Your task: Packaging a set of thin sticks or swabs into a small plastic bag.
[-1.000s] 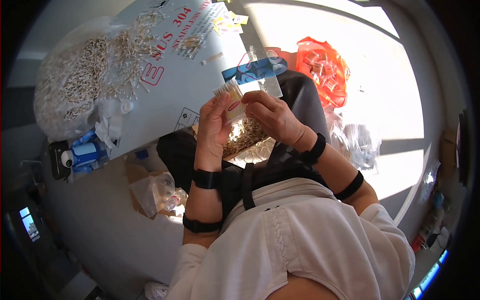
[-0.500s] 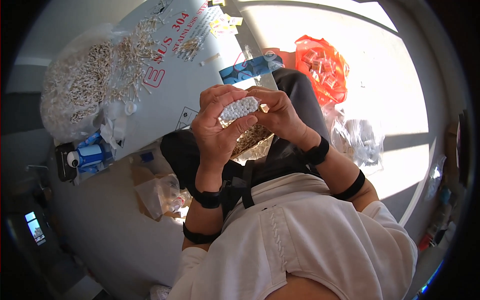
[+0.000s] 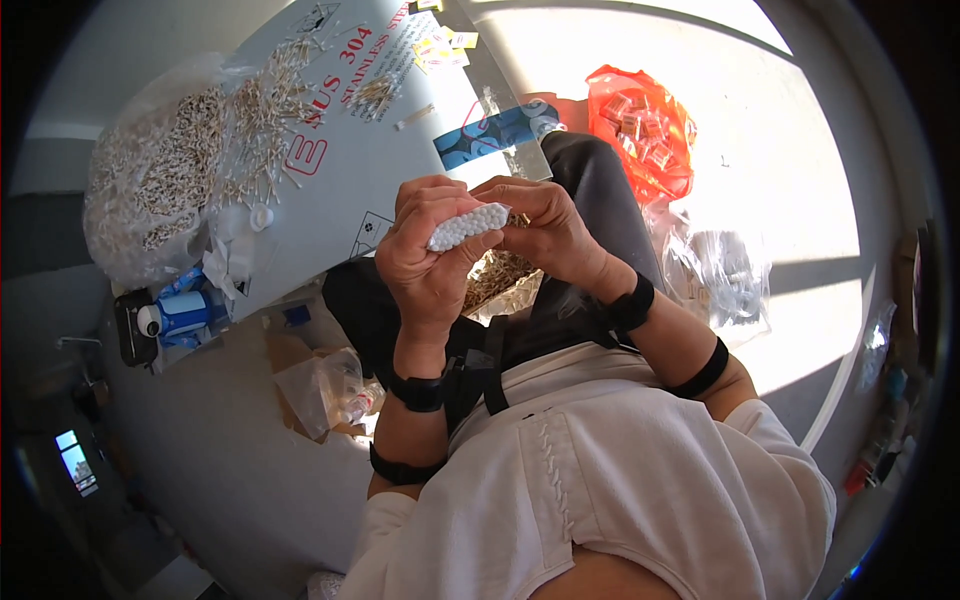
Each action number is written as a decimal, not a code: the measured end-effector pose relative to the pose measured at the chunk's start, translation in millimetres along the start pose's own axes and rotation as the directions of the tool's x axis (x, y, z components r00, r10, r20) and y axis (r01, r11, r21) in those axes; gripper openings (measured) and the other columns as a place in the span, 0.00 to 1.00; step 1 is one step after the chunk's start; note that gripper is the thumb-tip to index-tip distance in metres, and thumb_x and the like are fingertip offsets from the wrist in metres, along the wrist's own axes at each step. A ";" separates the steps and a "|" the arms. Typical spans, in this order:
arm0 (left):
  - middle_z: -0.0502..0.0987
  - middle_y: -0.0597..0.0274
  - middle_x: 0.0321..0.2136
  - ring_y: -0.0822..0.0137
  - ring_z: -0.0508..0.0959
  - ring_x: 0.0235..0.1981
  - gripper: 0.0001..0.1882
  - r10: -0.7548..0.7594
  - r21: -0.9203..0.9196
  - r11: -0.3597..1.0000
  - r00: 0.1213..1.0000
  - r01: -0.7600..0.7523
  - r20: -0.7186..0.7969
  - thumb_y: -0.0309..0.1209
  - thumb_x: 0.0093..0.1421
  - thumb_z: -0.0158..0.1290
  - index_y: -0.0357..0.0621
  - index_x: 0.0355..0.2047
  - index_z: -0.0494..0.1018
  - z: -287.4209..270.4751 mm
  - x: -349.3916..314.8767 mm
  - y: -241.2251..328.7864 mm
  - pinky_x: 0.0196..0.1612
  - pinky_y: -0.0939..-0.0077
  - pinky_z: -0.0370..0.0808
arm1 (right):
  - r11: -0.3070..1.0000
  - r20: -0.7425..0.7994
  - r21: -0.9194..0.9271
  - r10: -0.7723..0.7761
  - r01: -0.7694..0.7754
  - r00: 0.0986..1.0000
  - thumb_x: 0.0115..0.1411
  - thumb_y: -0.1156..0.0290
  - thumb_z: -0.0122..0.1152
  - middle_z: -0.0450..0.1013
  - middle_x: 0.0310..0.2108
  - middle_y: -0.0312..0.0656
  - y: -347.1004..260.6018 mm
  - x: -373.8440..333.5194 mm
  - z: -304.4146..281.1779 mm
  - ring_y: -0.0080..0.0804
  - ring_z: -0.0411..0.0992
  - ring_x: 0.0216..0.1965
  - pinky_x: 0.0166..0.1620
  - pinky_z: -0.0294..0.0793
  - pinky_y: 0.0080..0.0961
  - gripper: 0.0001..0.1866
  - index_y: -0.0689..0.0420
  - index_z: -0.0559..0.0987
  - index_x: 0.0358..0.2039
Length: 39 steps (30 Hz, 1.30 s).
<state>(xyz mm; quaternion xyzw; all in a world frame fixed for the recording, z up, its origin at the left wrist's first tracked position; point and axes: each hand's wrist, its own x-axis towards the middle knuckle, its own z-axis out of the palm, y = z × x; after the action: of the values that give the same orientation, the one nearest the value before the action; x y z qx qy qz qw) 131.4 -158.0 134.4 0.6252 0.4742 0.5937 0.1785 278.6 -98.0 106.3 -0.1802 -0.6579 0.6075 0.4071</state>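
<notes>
A: Fig. 1. How far along?

B: Apparently well advanced for one unit. Note the swab packet (image 3: pixel 467 228), held up above the lap between left hand (image 3: pixel 413 262) and right hand (image 3: pixel 562 232), with white tips massed evenly and facing the camera. Impossible to tell whether sealed.

A: And the fingers?

B: Clamped on the packet: on the left, curled over the top with thumb below; on the right, pinched at the right-hand end.

A: Left undone?

B: Judging by the desk (image 3: pixel 318 235), much. See loose swabs (image 3: pixel 270 125) strewn beside a bulging clear bag of swabs (image 3: pixel 165 170). Compare small packets (image 3: pixel 632 125) inside the red bag (image 3: pixel 672 105) beyond the right knee, seemingly finished.

A: Any writing?

B: On the desk surface, observe large red lettering (image 3: pixel 345 75) with finer dark print alongside. Near the far edge, find yellow-and-white cards (image 3: pixel 445 46), too small to read. On the packet, no label in view.
</notes>
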 end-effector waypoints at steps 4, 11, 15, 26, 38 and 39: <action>0.79 0.63 0.33 0.61 0.76 0.42 0.14 -0.035 -0.035 0.999 0.999 0.036 0.031 0.31 0.46 0.68 0.41 0.32 0.78 -4.4 4.6 2.3 0.46 0.70 0.74 | 0.999 -0.008 0.030 0.038 -0.038 0.999 0.52 0.77 0.68 0.76 0.38 0.41 0.5 0.3 -3.2 0.25 0.73 0.39 0.42 0.73 0.21 0.15 0.63 0.80 0.42; 0.79 0.62 0.35 0.62 0.76 0.41 0.14 0.048 0.049 0.997 0.995 -0.052 0.082 0.31 0.48 0.67 0.40 0.33 0.78 -17.7 3.3 -5.6 0.46 0.71 0.73 | 0.978 -0.007 0.183 0.100 -0.097 0.995 0.53 0.79 0.67 0.74 0.40 0.39 7.5 0.0 -0.2 0.20 0.72 0.40 0.42 0.73 0.17 0.15 0.66 0.79 0.42; 0.79 0.63 0.34 0.62 0.76 0.40 0.14 -0.019 -0.031 0.999 0.996 0.022 0.090 0.31 0.48 0.67 0.40 0.34 0.78 -18.4 5.7 -3.0 0.45 0.71 0.73 | 0.952 -0.010 0.276 0.138 -0.130 0.990 0.53 0.80 0.67 0.74 0.40 0.39 9.2 -1.1 2.9 0.20 0.72 0.39 0.41 0.73 0.17 0.15 0.65 0.79 0.43; 0.78 0.63 0.32 0.62 0.76 0.39 0.13 0.024 0.099 0.994 0.991 -0.038 0.133 0.29 0.45 0.68 0.41 0.30 0.77 -7.0 9.4 3.2 0.44 0.71 0.74 | 0.987 0.000 0.142 0.070 -0.069 0.998 0.53 0.79 0.67 0.74 0.39 0.39 13.7 -1.6 3.1 0.20 0.72 0.38 0.40 0.73 0.17 0.15 0.63 0.80 0.43; 0.77 0.62 0.30 0.59 0.76 0.39 0.15 0.055 0.171 0.982 0.985 -0.084 0.166 0.32 0.46 0.67 0.41 0.32 0.77 -17.9 7.0 0.4 0.43 0.69 0.74 | 0.986 0.011 0.155 0.065 -0.066 0.998 0.51 0.80 0.68 0.75 0.36 0.39 16.0 -0.5 1.1 0.20 0.71 0.37 0.39 0.72 0.18 0.16 0.64 0.80 0.42; 0.77 0.61 0.30 0.59 0.76 0.39 0.15 0.055 0.155 0.985 0.985 -0.080 0.162 0.32 0.46 0.67 0.41 0.33 0.77 -18.1 6.6 0.0 0.43 0.69 0.74 | 0.994 0.018 0.095 0.046 -0.048 0.999 0.50 0.80 0.68 0.75 0.36 0.39 16.7 -0.4 1.4 0.20 0.71 0.37 0.40 0.72 0.18 0.16 0.65 0.80 0.41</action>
<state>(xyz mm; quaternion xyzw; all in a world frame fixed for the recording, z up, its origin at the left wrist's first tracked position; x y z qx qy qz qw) 113.9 -158.8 142.3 0.6981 0.4835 0.5081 0.1440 273.4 -96.0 90.5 -0.1712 -0.6267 0.6491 0.3957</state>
